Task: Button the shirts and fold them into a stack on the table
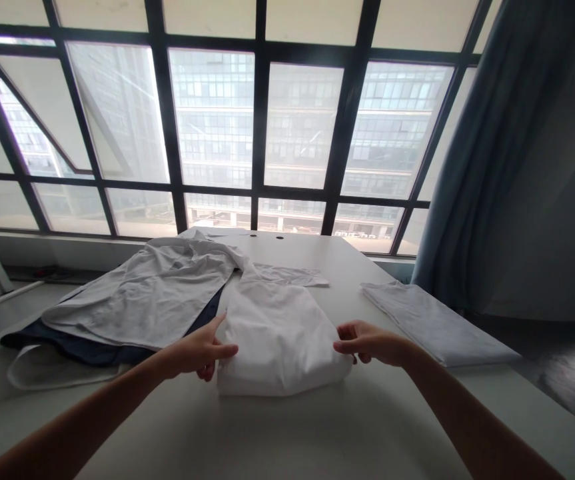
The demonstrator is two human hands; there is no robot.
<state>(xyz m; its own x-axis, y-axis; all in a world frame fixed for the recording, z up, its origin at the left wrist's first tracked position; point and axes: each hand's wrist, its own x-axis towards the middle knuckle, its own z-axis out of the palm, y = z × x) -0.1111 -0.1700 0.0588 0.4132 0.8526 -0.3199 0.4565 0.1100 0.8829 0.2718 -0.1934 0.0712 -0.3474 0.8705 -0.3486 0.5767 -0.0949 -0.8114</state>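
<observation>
A white shirt, partly folded with a thick fold at its near edge, lies on the table in front of me. One sleeve stretches out past its far right side. My left hand grips its left edge, thumb on top and fingers curled beneath. On the opposite edge my right hand pinches the cloth the same way. Left of it, a spread white shirt lies loosely over a dark navy garment, with more white cloth poking out below.
A flat folded white garment rests near the right edge of the white table. Beyond the table stands a dark-framed window wall, one pane tilted out. A blue-grey curtain hangs at the right.
</observation>
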